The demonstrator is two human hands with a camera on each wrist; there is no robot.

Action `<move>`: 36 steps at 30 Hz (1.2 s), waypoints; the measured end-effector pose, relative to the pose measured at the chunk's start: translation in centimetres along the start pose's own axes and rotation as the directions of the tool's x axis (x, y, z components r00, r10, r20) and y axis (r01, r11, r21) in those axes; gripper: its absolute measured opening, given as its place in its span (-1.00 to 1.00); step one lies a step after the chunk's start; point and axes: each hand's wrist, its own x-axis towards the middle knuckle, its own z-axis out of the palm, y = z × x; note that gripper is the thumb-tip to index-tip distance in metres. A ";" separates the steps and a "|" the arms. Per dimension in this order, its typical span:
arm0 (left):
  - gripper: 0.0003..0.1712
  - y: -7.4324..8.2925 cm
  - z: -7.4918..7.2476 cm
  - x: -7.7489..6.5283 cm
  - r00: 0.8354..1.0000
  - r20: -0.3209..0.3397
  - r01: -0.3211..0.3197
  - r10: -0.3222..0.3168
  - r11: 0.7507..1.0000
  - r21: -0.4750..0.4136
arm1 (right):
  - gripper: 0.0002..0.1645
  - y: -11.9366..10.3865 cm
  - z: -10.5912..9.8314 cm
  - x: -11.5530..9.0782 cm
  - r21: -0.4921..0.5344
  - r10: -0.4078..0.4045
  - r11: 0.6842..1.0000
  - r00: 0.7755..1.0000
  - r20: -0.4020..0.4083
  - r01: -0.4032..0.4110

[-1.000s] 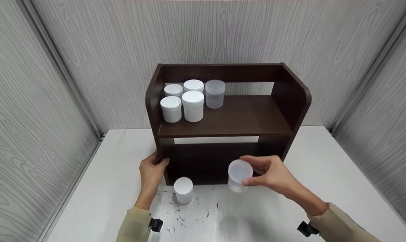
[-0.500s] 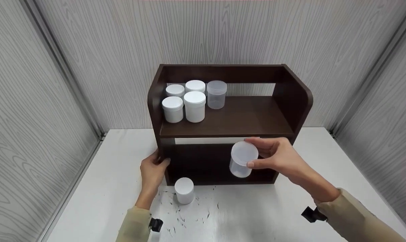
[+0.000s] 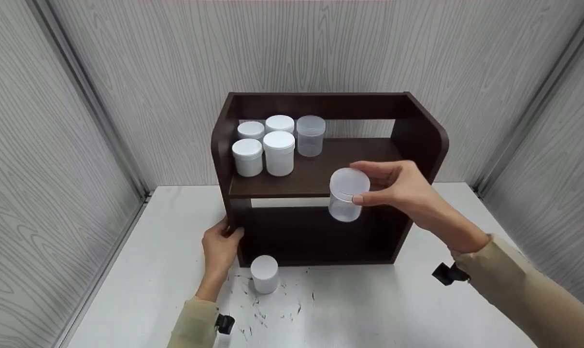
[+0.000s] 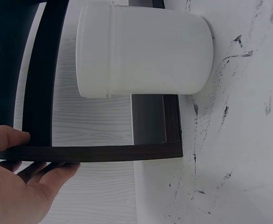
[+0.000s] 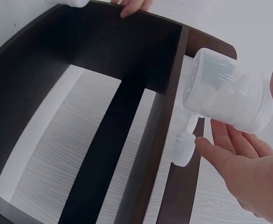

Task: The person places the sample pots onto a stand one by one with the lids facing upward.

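Observation:
My right hand (image 3: 398,186) pinches a clear lidded jar (image 3: 346,203) between thumb and fingers, in front of the upper shelf's front edge. The right wrist view shows this clear jar (image 5: 225,88) with my fingers along its side. My left hand (image 3: 221,244) grips the left side panel of a dark brown shelf (image 3: 320,261), its thumb on the inner face in the left wrist view. Close to that hand a white jar (image 3: 264,275) stands upright on the table. Another clear jar (image 3: 310,137) stands on the upper shelf, right of several white lidded jars (image 3: 279,157).
The brown shelf's right side panel (image 3: 420,130) rises beside my right hand. Dark scuff marks lie on the white table (image 3: 320,309) in front of the shelf. Grey wood-grain walls (image 3: 320,43) enclose the back and both sides.
My right hand has lifted the clear jar from low in front of the bottom compartment up to the upper shelf's edge. The left hand keeps its grip on the side panel.

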 end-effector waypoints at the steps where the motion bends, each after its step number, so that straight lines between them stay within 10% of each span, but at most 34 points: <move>1: -0.40 0.0 0.0 0.0 1.000 0.001 0.000 0.000 1.000 -0.003 | -0.20 -0.2 -0.1 0.3 0.003 -0.001 1.000 1.000 0.004 0.001; 36: -0.45 0.0 -0.2 0.1 1.000 0.024 0.004 -0.003 1.000 -0.010 | -0.20 -0.8 0.9 10.3 -0.027 0.057 0.998 0.997 -0.050 -0.058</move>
